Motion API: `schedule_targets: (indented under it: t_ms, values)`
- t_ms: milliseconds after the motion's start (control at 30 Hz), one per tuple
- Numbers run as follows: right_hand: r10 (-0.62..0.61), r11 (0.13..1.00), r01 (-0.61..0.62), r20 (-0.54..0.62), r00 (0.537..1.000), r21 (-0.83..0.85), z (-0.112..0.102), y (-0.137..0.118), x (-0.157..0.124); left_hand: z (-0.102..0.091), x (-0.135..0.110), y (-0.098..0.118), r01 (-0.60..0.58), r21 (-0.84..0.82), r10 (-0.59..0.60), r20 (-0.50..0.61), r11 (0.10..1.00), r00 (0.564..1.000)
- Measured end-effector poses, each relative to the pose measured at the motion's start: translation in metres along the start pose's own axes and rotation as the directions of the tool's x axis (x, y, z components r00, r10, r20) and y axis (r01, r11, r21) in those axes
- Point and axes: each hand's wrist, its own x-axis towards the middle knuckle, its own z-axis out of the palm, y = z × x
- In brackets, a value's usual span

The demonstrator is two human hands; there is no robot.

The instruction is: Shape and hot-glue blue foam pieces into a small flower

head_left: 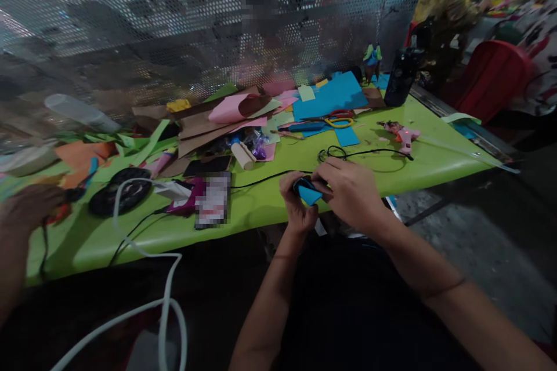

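Near the front edge of the green table, my left hand (297, 203) is wrapped around a folded piece of blue paper (310, 195). A dark part shows at the top of the piece, and I cannot make out what it is. My right hand (350, 192) pinches the same piece from the right, its fingertips partly hidden. Just beyond my hands a thin black cable (369, 152) lies on the table. To the right is a pink glue gun (404, 134) with a small red light. Scissors (339, 122) with yellow and red handles rest beside large blue sheets (331, 97).
At the left, another person's hand (30, 208) is over the table near a black roll (119, 192). A phone (213, 200), a magenta power strip (185, 194), brown and pink paper (230, 110) and a dark bottle (399, 76) are on the table. White cable (167, 290) hangs in front.
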Motion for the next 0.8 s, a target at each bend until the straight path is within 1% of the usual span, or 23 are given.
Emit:
schedule_targets:
  t_ms: [333,467,600,800]
  values:
    - [-0.066,0.988,0.073,0.052,0.996,-0.134,-0.0080,-0.0044,0.0049,-0.0018,-0.0012,-0.0055,-0.040,0.009,0.040,0.010,0.999,0.999]
    - [-0.125,0.979,0.134,0.067,0.990,-0.154,-0.0093,-0.0033,0.0073,-0.0035,0.0004,-0.0039,-0.050,0.018,0.050,0.017,0.999,0.999]
    - [-0.191,0.964,0.198,0.059,0.980,-0.177,-0.0104,-0.0007,0.0083,-0.0041,0.0008,-0.0020,-0.043,0.004,0.043,0.011,0.999,0.999]
    - [-0.255,0.947,0.255,0.027,0.967,-0.196,-0.0080,0.0025,0.0098,-0.0055,-0.0011,-0.0038,-0.027,-0.032,0.028,0.013,0.999,1.000]
